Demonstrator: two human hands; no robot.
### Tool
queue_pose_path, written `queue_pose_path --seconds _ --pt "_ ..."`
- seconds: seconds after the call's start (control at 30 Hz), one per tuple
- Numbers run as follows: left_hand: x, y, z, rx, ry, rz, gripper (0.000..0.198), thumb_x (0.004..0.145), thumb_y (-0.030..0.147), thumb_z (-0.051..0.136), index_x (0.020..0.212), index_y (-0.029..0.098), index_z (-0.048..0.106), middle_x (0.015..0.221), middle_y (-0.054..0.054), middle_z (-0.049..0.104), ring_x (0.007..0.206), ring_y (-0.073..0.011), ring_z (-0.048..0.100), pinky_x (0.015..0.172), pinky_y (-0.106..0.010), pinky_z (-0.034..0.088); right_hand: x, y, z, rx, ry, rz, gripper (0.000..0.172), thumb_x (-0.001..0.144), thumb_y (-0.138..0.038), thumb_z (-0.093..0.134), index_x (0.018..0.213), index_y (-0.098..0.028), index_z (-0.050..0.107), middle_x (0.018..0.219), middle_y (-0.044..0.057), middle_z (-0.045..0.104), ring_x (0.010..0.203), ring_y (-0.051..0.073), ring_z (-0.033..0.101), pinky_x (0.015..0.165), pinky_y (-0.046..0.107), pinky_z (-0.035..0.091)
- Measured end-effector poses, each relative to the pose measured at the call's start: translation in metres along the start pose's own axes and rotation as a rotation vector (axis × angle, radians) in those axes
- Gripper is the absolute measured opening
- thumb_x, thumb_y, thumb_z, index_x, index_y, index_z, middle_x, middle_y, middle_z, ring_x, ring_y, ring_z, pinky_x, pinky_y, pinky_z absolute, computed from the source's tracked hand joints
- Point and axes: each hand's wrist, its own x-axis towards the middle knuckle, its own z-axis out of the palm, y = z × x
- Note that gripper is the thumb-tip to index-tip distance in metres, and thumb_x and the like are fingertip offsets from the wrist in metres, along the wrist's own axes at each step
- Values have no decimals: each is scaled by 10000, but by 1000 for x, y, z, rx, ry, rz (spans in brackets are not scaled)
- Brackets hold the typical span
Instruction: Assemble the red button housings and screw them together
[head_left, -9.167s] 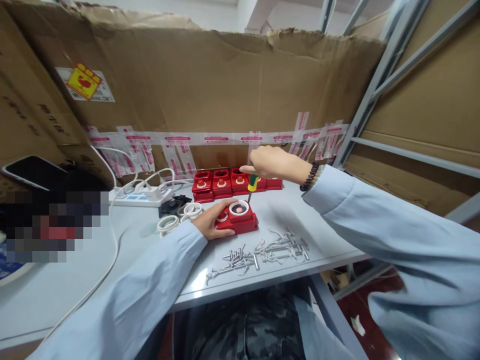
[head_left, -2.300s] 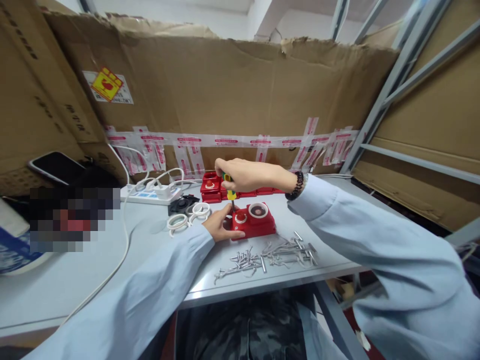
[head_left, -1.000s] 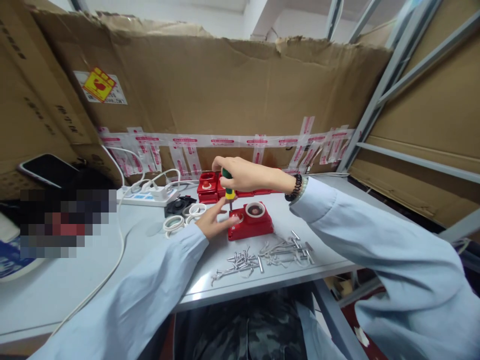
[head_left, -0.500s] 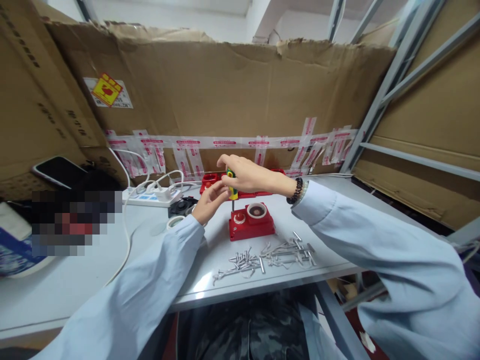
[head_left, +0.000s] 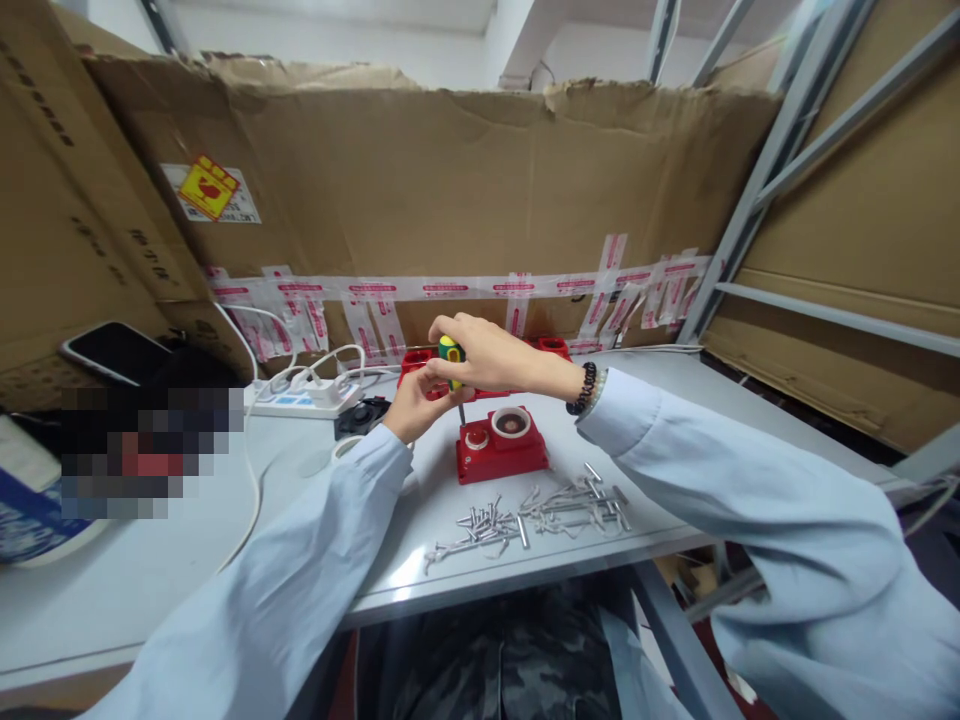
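My right hand (head_left: 484, 355) is closed around the yellow-and-green handle of a screwdriver (head_left: 452, 350). Lower down, the fingers of my left hand (head_left: 420, 400) close on the same screwdriver, near the bottom of its handle. The shaft points down, slightly tilted, to the back left corner of a red box-shaped device (head_left: 502, 460). On top of that device are a white-rimmed round part (head_left: 512, 422) and a red button in a white ring (head_left: 476, 437). My fingers partly hide the handle.
Loose screws and metal pins (head_left: 540, 510) lie in front of the device. More red housings (head_left: 553, 346) stand behind my hands. A power strip (head_left: 304, 398) with white cables, a small black part (head_left: 364, 415) and a tape roll (head_left: 346, 447) are to the left. Cardboard (head_left: 465, 180) walls the back.
The screwdriver handle now leans further left at its top, and my right hand's grip has shifted slightly left. My left hand has moved a little closer under it. The red device stays put.
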Motion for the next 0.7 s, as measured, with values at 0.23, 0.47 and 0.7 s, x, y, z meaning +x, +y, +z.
queue_pose_path --seconds 0.23,0.47,0.7 --pt "-1 -1 -5 -58 -91 -5 480 648 520 696 929 152 567 950 -78 656 973 -240 596 818 -335 489 0 -1 0 5 -6 -6 176 781 -254 495 936 -170 495 862 50 612 719 146 499 638 268 362" --pt "0 -7 -3 0 44 71 497 561 413 791 894 172 510 905 -35 610 895 -204 585 733 -289 482 -1 -4 2 -60 46 11 164 777 -280 481 890 -163 498 831 60 604 705 158 491 593 276 330" --pt "-2 -8 -5 -13 -29 82 406 622 391 762 864 162 531 854 -24 615 832 -170 588 758 -277 467 -2 -1 4 4 48 20 214 772 -307 502 935 -168 486 877 61 604 760 164 506 638 277 355"
